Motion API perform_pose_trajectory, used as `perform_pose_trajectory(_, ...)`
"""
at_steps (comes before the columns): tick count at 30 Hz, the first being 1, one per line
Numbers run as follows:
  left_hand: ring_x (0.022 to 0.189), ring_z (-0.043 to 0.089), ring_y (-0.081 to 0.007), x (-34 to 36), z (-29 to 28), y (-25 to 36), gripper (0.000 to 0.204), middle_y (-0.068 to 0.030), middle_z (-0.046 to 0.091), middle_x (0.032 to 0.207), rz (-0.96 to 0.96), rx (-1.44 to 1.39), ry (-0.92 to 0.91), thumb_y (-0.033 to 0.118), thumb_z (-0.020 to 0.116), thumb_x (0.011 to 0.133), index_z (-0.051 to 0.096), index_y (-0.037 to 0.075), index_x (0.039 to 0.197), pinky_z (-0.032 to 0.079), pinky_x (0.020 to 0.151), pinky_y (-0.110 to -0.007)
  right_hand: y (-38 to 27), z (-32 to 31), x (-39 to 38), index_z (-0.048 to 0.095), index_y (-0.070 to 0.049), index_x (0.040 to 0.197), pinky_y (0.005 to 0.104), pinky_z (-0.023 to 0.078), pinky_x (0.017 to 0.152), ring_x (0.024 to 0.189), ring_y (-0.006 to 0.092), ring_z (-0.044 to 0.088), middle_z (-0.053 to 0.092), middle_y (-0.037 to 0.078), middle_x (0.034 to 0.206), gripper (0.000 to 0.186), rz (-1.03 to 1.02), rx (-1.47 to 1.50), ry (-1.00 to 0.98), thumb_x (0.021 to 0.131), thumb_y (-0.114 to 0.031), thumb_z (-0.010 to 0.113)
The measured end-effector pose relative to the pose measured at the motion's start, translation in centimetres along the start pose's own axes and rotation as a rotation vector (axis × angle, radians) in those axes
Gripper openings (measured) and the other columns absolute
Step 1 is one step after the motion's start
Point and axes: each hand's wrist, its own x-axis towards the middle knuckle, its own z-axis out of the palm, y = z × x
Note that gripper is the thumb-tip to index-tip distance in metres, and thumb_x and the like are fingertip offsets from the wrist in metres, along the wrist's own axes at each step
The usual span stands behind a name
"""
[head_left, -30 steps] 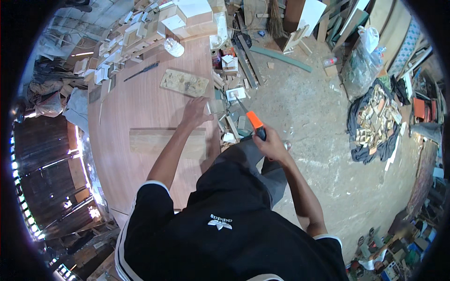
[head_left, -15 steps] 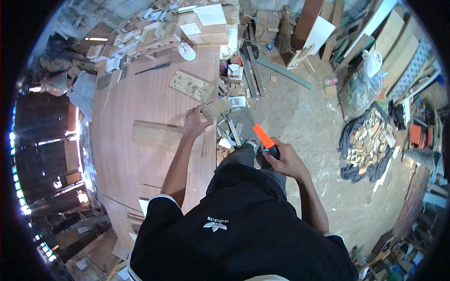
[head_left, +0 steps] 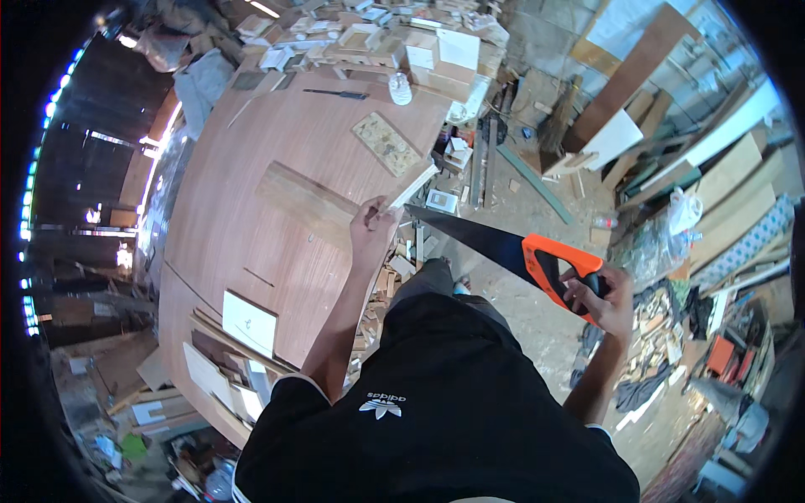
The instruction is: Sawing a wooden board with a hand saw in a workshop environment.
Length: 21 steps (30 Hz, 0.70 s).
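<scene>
Gripping saw (head_left: 501,254) in your right hand (head_left: 614,303); your left hand (head_left: 367,220) pinches block (head_left: 414,187) at table (head_left: 220,176) edge. Saw tip beside block, contact unclear.

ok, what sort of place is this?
Most likely a woodworking shop: there's a saw in the right hand, piled wood scraps and boards propped upright.

1. Right hand (head_left: 605,298) grips the saw (head_left: 501,250) by its orange handle (head_left: 562,250).
2. Left hand (head_left: 371,220) holds a pale strip (head_left: 414,184) at the edge of the tabletop (head_left: 210,226).
3. The saw tip is just beside the strip.
4. Plank (head_left: 306,203) and board (head_left: 386,144) lie nearby.
</scene>
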Motion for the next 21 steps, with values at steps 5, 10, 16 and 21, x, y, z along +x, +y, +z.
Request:
perform_pose_trajectory(5, 0.076, 0.058, -0.0187, -0.7, 0.6, -0.8, 0.040, -0.0159, 0.067, 0.097, -0.466, -1.036, -0.067, 0.028, 0.044, 0.098, 0.056, -0.006, 0.115, 0.048, 0.078, -0.035, 2.6, 3.1, 6.9, 0.066, 0.005, 0.097, 0.0237, 0.049, 0.052, 0.058, 0.0116, 0.063, 0.068, 0.009, 0.078, 0.012, -0.136, 0.097, -0.121, 0.087, -0.002, 0.066)
perform_pose_trajectory(10, 0.087, 0.058, -0.0223, -1.5, 0.9, 0.2, 0.057, -0.0164, 0.064, 0.104, -0.525, -1.362, -0.131, 0.048, 0.045, 0.093, 0.053, 0.000, 0.124, 0.048, 0.085, -0.038, 7.6, 9.1, 15.0, 0.063, 0.005, 0.097, 0.0248, 0.048, 0.050, 0.058, 0.0120, 0.062, 0.068, 0.010, 0.080, 0.017, -0.030, 0.404, -0.182, 0.091, -0.010, 0.065)
perform_pose_trajectory(16, 0.095, 0.059, -0.0266, -0.1, 2.0, -2.3, 0.065, -0.0147, 0.058, 0.112, -0.530, -1.506, -0.145, 0.056, 0.048, 0.089, 0.052, 0.000, 0.122, 0.048, 0.084, -0.040, 14.5, 16.4, 22.9, 0.062, 0.002, 0.103, 0.0265, 0.048, 0.051, 0.061, 0.0147, 0.062, 0.068, 0.012, 0.086, 0.020, 0.108, 0.574, -0.169, 0.091, -0.014, 0.066)
perform_pose_trajectory(21, 0.097, 0.060, -0.0246, 2.9, 1.4, -8.7, 0.061, -0.0129, 0.060, 0.111, -0.616, -1.405, -0.037, 0.057, 0.042, 0.095, 0.052, 0.004, 0.124, 0.049, 0.087, -0.041, 14.6, 21.9, 25.0, 0.062, -0.003, 0.108, 0.0270, 0.049, 0.051, 0.063, 0.0158, 0.061, 0.067, 0.012, 0.094, 0.020, 0.355, 0.798, -0.200, 0.092, -0.015, 0.064)
